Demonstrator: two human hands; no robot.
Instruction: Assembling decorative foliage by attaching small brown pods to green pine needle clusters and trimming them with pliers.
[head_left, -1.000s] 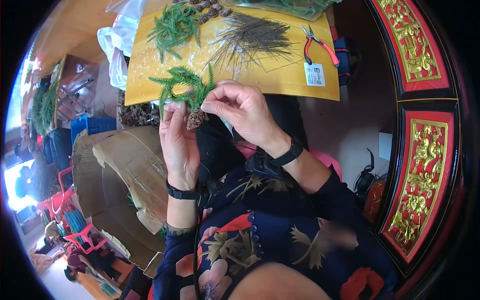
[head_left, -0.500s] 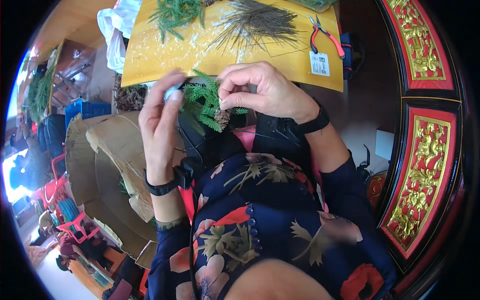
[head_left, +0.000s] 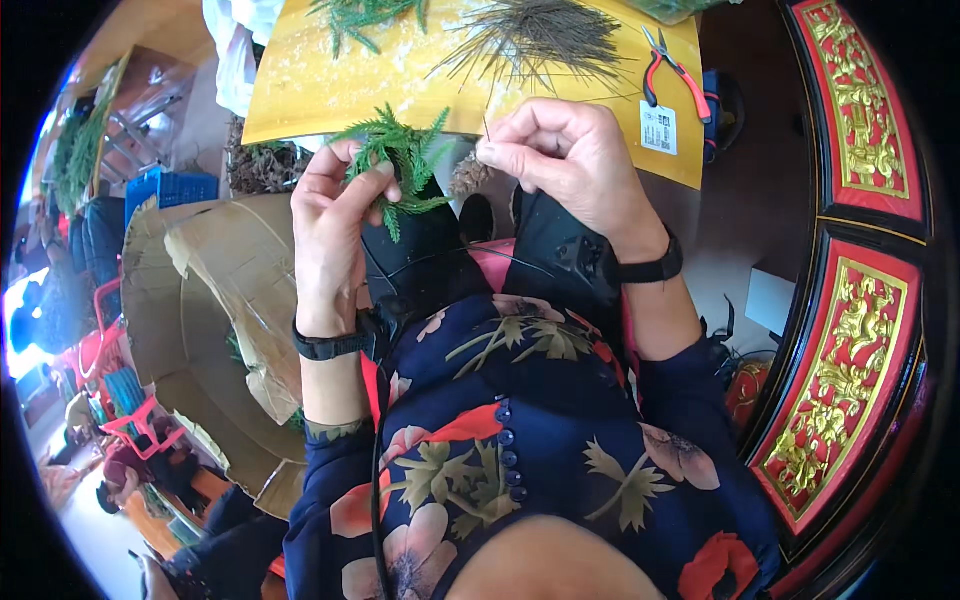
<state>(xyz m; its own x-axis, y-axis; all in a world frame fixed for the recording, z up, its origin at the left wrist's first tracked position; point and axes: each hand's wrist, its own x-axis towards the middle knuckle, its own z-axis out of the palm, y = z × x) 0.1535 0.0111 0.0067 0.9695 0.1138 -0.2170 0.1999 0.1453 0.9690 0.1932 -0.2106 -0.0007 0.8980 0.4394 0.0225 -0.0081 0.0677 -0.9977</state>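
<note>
My left hand (head_left: 335, 195) has its thumb and fingers closed on a green artificial pine sprig (head_left: 405, 150), whose needled tips spread to the right. With thumb and forefinger, my right hand (head_left: 565, 155) pinches a thin dark wire (head_left: 487, 128) that sticks up above the fingertips. A brown pine cone (head_left: 471, 176) hangs just below and left of those fingertips, between the two hands. It looks to be on the wire, though the join is too small to make out. Both hands are over my lap at the near edge of the yellow board (head_left: 300, 110).
On the board lie a pile of dark thin wires (head_left: 545, 40), red-handled pliers (head_left: 675, 80), a white label (head_left: 658, 127) and more green sprigs (head_left: 365, 20). A large cardboard box (head_left: 215, 320) stands at my left, a carved red-and-gold panel (head_left: 840, 370) at my right.
My hands have moved apart. The pine cone, earlier against the greenery, now hangs by my right hand, and the sprig has shifted into my left hand, whose fingers have closed on it.
</note>
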